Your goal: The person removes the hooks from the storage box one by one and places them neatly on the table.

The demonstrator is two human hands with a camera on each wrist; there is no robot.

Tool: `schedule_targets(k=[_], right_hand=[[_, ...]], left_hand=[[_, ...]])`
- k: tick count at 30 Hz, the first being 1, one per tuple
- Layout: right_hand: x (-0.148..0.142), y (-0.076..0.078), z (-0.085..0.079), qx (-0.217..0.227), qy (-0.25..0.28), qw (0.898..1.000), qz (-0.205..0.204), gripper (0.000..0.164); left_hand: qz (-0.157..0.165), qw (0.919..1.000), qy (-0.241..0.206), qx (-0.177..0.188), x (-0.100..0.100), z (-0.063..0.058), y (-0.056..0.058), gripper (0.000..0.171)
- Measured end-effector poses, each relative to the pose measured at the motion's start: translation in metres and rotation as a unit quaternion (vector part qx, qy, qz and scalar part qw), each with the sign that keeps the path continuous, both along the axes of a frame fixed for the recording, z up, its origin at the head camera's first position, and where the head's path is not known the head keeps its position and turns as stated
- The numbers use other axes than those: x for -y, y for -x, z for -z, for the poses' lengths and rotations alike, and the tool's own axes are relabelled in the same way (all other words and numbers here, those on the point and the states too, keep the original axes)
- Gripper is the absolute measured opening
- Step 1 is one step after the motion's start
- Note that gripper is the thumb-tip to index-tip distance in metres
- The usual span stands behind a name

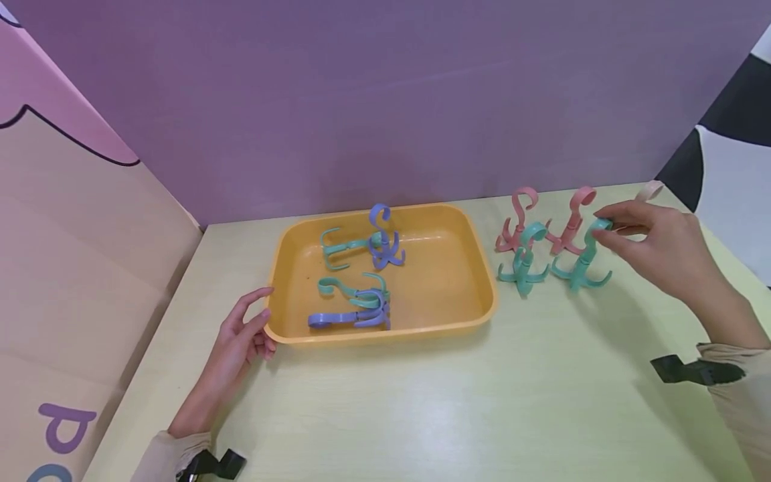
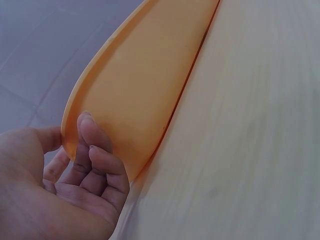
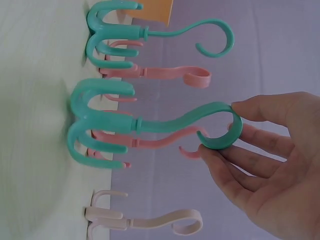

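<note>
On the right of the table, my right hand (image 1: 671, 251) pinches the curled top of a teal multi-prong hanging hook (image 3: 112, 121). This hook stands upright, prongs down, at the tabletop. Another teal hook (image 1: 523, 268) stands to its left, and two pink hooks (image 1: 517, 235) are just behind. A pale pink hook (image 3: 160, 220) stands farther right, partly hidden by my hand in the head view. At the tray's left front corner, my left hand (image 2: 75, 185) grips the rim of the yellow tray (image 2: 135, 85), thumb against the outer wall and fingertips at the edge.
Inside the tray are two teal hooks (image 1: 346, 247) and two purple hooks; one purple hook (image 1: 384, 251) stands upright, the other (image 1: 337, 319) lies near the front wall. A purple panel (image 1: 385, 100) rises along the back of the table (image 1: 385, 408), with printed panels at both sides.
</note>
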State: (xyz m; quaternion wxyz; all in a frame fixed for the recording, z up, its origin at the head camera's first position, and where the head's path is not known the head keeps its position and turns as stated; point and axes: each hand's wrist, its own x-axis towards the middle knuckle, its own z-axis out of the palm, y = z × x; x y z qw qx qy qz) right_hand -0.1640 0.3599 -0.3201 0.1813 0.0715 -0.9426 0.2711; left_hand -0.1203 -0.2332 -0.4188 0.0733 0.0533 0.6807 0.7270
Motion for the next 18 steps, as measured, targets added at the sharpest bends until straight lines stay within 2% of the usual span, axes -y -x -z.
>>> schedule_targets(k=[7,14,18], right_hand=[[-0.0032,0.0030,0.0037,-0.005,-0.003,1.000,0.002,0.029],[-0.0024,0.0009,0.0028,0.014,-0.009,1.000,-0.003,0.035],[-0.0022,0.0002,0.0010,0.009,-0.013,1.000,-0.006,0.034]], left_hand=[[-0.003,1.0000,0.005,-0.002,-0.0001,-0.0010,-0.0003,0.048],[-0.003,1.0000,0.006,-0.002,0.0001,-0.0008,-0.0008,0.047],[-0.003,1.0000,0.006,-0.004,-0.0002,-0.0002,-0.0004,0.047]])
